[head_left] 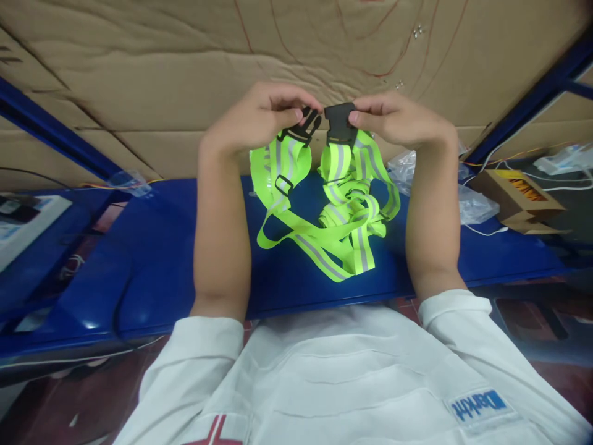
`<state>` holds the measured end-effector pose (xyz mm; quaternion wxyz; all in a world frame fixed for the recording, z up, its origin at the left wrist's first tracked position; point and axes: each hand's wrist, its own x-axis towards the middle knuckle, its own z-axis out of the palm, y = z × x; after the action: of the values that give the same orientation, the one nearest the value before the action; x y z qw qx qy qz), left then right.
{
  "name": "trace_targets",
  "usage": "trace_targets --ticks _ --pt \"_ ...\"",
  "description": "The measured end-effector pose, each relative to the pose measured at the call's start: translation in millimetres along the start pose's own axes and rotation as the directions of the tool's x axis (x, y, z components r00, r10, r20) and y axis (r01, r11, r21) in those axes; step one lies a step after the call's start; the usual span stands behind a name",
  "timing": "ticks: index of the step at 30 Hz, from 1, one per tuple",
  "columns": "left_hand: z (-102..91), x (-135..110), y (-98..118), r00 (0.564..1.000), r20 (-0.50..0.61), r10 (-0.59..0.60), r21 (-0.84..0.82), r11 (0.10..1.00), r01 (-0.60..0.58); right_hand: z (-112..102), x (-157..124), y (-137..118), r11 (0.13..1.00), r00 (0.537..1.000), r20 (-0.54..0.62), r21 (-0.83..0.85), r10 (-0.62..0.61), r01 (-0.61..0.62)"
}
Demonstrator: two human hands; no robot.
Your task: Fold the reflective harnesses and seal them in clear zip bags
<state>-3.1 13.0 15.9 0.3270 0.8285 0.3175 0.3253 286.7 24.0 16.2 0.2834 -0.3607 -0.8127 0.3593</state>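
Note:
My left hand (269, 117) pinches the pronged half of a black side-release buckle (303, 128), prongs pointing up and to the right. The socket half of the buckle (340, 122) is held between the thumb and fingers of my right hand (393, 118). A small gap separates the two halves. Both are attached to a neon yellow-green reflective strap (319, 241) with grey stripes. Its left part hangs in a loop with a black slider (283, 185), and the rest lies bunched on the blue table (171, 259) beneath my hands.
A cardboard panel (152, 80) rises behind the table. On the right are clear plastic bags (477, 204), an open cardboard box (523, 201) and white cables. A white box (32, 222) with a black item lies at far left. Blue frame posts (50, 123) slant at both sides.

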Motion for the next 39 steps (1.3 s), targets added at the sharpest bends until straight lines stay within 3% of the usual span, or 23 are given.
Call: trace_targets --ticks 6,11,13,16,19,23,27,29,35,39 --pt "0.7 0 1 0.992 -0.112 0.053 0.128 0.991 -0.038 12 9 1 0.976 0.957 -0.241 0.103 -0.161 0.190" --pt "-0.5 -3 -1 0.984 -0.144 0.109 0.234 0.969 -0.074 16 15 -3 0.966 0.912 -0.368 0.109 -0.180 0.234" --pt "-0.7 -4 0 0.982 -0.154 0.104 0.280 0.958 -0.058 14 13 0 0.966 0.918 -0.353 0.110 -0.182 0.234" --pt "1.1 -6 4 0.986 -0.138 0.095 0.337 0.941 -0.043 6 9 8 0.972 0.961 -0.246 0.162 -0.126 0.169" --pt "5.8 -7 8 0.993 -0.075 0.091 0.293 0.954 -0.066 -3 6 15 0.980 0.992 -0.111 0.185 -0.052 0.072" --pt "16.5 -6 17 0.992 0.009 0.129 0.242 0.962 -0.128 -10 4 16 0.988 0.999 -0.020 0.144 -0.047 0.050" --pt "29.5 -5 31 0.972 0.102 0.213 0.282 0.931 -0.233 -13 0 13 0.984 0.992 -0.073 0.136 -0.105 0.114" --pt "34.7 -5 36 0.966 0.097 0.239 0.347 0.902 -0.258 -14 -3 13 0.982 0.984 -0.112 0.113 -0.136 0.149" --pt "40.8 -5 40 0.988 0.044 0.151 0.382 0.911 -0.156 -15 -8 11 0.989 0.977 -0.155 -0.051 -0.146 0.139" --pt "42.7 -4 44 0.986 0.060 0.157 0.376 0.911 -0.168 -13 -9 3 0.992 0.982 -0.145 -0.052 -0.118 0.111"
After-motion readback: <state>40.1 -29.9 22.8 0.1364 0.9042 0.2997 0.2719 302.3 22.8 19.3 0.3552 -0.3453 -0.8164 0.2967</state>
